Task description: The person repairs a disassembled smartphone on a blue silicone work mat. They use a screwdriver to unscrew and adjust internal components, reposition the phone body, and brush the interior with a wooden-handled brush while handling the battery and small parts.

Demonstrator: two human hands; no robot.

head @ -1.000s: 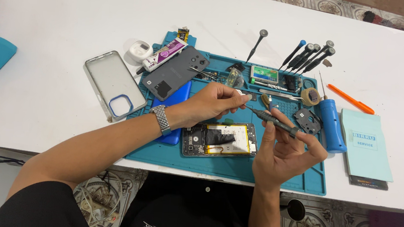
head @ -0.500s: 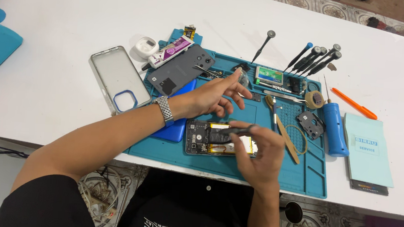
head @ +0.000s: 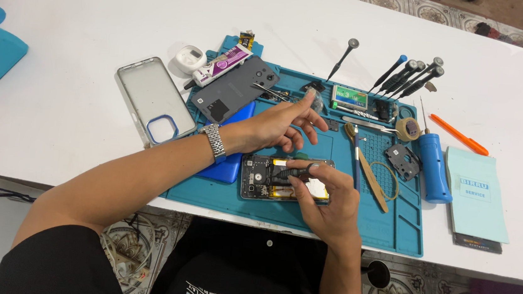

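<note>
**Opened phone under the screwdriver**

An opened phone (head: 285,179) lies on the blue repair mat (head: 330,222), its battery and boards exposed inside the frame. The right hand (head: 326,200) pinches a dark screwdriver (head: 294,171) onto the phone's insides; the left hand (head: 279,124) hovers above, fingers loosely spread, empty.

Opened phone (head: 271,178): flat on teal mat, back off, innards exposed. Dark screwdriver (head: 294,171): tip down on it.
</note>
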